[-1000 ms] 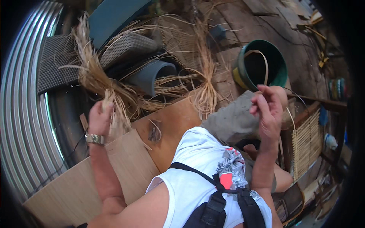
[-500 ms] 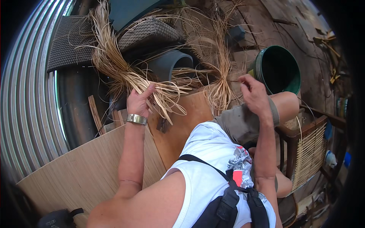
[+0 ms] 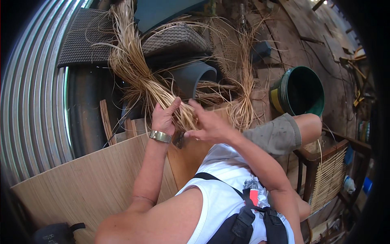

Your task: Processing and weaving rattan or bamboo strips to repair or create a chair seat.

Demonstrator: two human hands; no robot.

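Left hand (image 3: 163, 118) grips a bundle of pale strands (image 3: 136, 67), right hand (image 3: 211, 122) at its near end.
The bundle slants from the far left, where its far end is cut off at the picture's edge, to between the hands. The left thumb lies over it, the other fingers closed beneath and mostly hidden; the right hand is blurred, thumb and fingers spread wide, and whether it touches the strands is hard to tell. It partly masks their near tips. Farther right, a looped second bundle (image 3: 245, 81) lies near a green bucket (image 3: 315, 107), partly covered by the knee (image 3: 310, 125).
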